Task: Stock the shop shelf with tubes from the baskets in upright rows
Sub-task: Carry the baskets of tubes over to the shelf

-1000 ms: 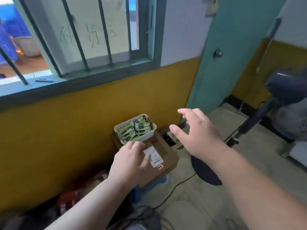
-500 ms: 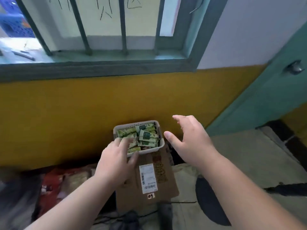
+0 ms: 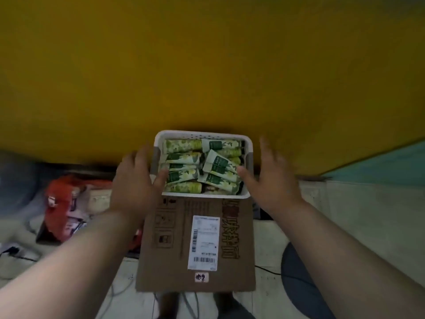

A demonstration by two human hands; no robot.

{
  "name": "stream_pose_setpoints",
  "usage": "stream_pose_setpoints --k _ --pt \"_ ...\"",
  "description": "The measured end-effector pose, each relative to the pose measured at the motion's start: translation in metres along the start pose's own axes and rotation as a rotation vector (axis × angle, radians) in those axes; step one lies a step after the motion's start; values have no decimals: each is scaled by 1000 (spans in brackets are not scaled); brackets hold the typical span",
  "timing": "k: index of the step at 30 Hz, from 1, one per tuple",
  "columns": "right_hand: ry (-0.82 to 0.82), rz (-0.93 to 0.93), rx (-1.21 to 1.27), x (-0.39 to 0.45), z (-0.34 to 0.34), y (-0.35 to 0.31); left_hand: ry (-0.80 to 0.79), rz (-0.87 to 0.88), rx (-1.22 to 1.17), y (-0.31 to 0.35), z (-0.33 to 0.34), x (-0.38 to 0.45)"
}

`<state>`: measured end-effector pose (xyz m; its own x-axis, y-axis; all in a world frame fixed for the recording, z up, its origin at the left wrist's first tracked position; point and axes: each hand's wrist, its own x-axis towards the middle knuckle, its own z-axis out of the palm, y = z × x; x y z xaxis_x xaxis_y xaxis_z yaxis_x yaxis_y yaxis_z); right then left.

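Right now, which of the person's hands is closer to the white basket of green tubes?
Left. The left hand lies against the white basket's left wall, thumb reaching over its rim onto the tubes. The right hand is spread just off the right wall, thumb near the rim.

Dim, soft, motion-blurred; wide-angle edge bending.

Mustard-yellow wall (image 3: 207, 65) ahead; teal door (image 3: 391, 162) right; pale floor (image 3: 345, 215); dim light.

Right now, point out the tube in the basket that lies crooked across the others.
The green-and-white tube in the right half of the white basket: it sits on top, slanted diagonally, while the rest lie roughly level.
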<state>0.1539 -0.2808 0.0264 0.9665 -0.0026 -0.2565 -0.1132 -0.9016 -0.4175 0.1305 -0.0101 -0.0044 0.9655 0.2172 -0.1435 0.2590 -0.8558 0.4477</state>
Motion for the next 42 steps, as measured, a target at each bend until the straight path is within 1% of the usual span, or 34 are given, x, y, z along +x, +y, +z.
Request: stream_pose_setpoints --k 2,5,7,10,13,16,20,23,26,29,31,34,39,42 --pt "-39 -13 -3 14 25 9 -39 -27 -64 -10 16 15" --pt "-92 -23 -8 30 61 20 -124 -5 -161 -21 43 25" --pt "-92 -34 0 34 72 24 -104 14 -179 -22 51 24" --pt "-71 -51 17 35 75 26 -62 41 -142 -22 51 25" --pt "-70 -62 34 34 75 27 -70 36 -120 -19 51 27" --pt "-77 -33 77 30 72 22 -55 33 -133 -17 48 22" --pt "-99 -24 145 1 47 2 -60 45 -176 -19 14 1" --pt "-127 -33 165 -31 11 -33 -17 -22 -199 -14 -37 -30" --pt "-148 -54 69 -61 -27 -73 49 -65 -174 -11 -92 -66" --pt "-146 -166 -29 -81 -55 -110 134 -101 -182 -14 -135 -106" --pt "-164 -271 -66 -91 -67 -131 199 -174 -195 -17 -158 -135" --pt "-204 -468 -83 -105 -74 -165 351 -278 -212 -22 -183 -184" --pt "-266 -776 -95 -144 -67 -234 549 -590 -210 -48 -206 -272" --pt "-307 -925 -134 -180 -49 -283 635 -719 -216 -77 -222 -322"
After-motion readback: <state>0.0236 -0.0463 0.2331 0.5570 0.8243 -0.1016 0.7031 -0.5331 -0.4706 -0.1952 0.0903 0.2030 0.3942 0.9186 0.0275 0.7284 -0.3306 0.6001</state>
